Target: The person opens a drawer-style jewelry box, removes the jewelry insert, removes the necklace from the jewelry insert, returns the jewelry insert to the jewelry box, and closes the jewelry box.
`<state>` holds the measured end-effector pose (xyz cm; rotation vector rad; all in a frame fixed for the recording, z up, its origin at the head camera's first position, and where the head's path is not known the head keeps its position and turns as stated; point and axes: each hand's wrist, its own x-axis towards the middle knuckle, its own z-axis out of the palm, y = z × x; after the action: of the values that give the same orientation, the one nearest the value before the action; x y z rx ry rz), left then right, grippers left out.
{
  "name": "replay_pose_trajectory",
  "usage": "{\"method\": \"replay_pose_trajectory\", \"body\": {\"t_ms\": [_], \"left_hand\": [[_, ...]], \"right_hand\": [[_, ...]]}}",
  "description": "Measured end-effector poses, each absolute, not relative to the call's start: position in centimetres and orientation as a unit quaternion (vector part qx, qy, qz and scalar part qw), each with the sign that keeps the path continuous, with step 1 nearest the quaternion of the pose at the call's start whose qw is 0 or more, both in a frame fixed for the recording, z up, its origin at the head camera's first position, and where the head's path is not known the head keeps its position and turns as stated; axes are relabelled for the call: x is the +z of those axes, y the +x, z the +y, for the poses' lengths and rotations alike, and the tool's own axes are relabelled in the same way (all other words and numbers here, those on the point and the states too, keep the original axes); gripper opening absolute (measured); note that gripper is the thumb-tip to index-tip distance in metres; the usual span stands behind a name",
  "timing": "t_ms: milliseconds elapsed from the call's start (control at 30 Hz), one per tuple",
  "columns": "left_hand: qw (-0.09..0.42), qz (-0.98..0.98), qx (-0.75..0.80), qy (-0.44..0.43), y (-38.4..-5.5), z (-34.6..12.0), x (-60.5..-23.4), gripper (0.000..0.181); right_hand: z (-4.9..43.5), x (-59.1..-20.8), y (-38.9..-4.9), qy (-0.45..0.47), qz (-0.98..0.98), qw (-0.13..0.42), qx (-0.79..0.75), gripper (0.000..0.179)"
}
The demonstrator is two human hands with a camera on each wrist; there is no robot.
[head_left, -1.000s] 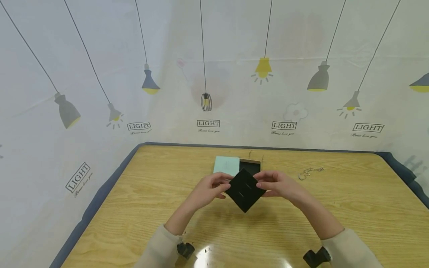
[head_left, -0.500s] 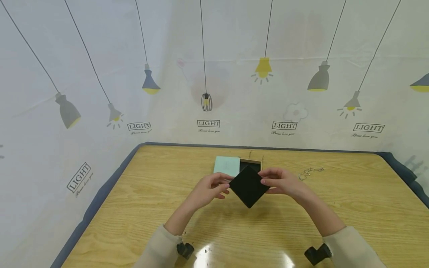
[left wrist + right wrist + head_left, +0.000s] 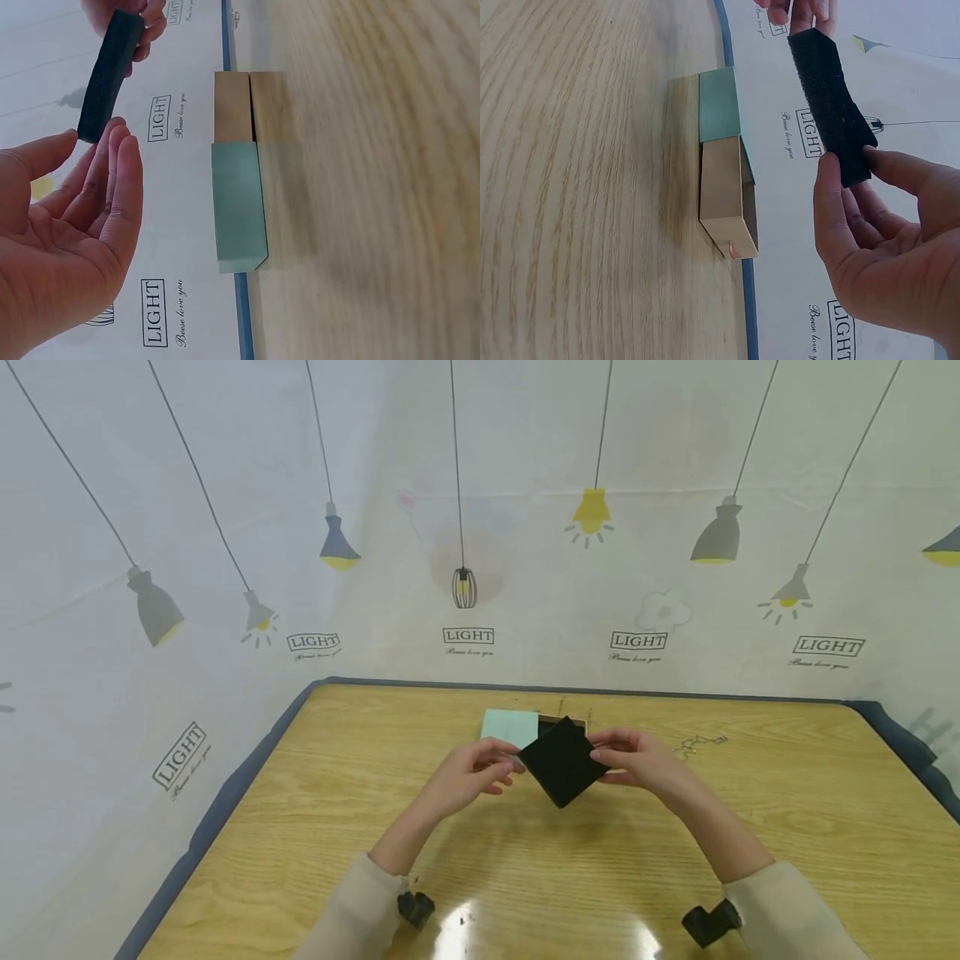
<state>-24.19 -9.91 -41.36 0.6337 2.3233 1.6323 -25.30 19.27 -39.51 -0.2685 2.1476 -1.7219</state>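
Note:
Both hands hold a black square foam insert (image 3: 564, 762) up off the table, one corner pointing down in the head view. My right hand (image 3: 641, 760) pinches its right corner between thumb and fingers. At the opposite corner are the thumb and fingertips of my left hand (image 3: 472, 772); in the left wrist view that end of the foam lies between them. Behind the insert sits a small drawer box, its mint-green sleeve (image 3: 510, 724) at the left. The cardboard drawer (image 3: 721, 180) is slid part way out to the right and is partly hidden by the insert in the head view.
A thin silvery chain (image 3: 701, 746) lies on the wooden table (image 3: 337, 802) to the right of the box. A cloth wall (image 3: 525, 543) printed with lamps rises along the table's back and left edges. Each sleeve cuff carries a black camera mount (image 3: 711, 923).
The insert has shifted up and right and been turned, so the face with two slits no longer shows. My right hand has moved slightly up; my left thumb has eased back. Box and chain stay put.

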Motion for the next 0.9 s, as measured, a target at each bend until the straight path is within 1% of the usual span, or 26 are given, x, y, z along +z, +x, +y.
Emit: {"method": "replay_pose_trajectory", "body": {"t_ms": [133, 200, 400, 567, 733, 900], "left_hand": [[0.109, 0.800, 0.550, 0.213, -24.4, -9.9, -41.1, 0.030], [0.096, 0.813, 0.533, 0.214, -24.5, -9.9, -41.1, 0.030], [0.041, 0.876, 0.430, 0.215, -24.8, -9.5, -41.2, 0.028], [0.018, 0.918, 0.338, 0.206, -25.3, -8.9, -41.4, 0.033], [0.013, 0.949, 0.245, 0.199, -25.9, -8.1, -41.6, 0.036], [0.010, 0.963, 0.183, 0.199, -26.2, -7.6, -42.0, 0.039]], "right_hand": [[19.2, -39.5, -25.6, -0.094, 0.752, 0.184, -0.626, 0.045], [19.3, -39.5, -25.7, -0.093, 0.750, 0.181, -0.630, 0.045], [19.3, -39.6, -25.7, -0.080, 0.751, 0.165, -0.634, 0.050], [19.3, -39.7, -25.8, -0.068, 0.751, 0.154, -0.638, 0.056], [19.4, -39.9, -26.0, -0.060, 0.746, 0.142, -0.648, 0.063], [19.3, -40.2, -26.3, -0.053, 0.746, 0.128, -0.652, 0.067]]}}
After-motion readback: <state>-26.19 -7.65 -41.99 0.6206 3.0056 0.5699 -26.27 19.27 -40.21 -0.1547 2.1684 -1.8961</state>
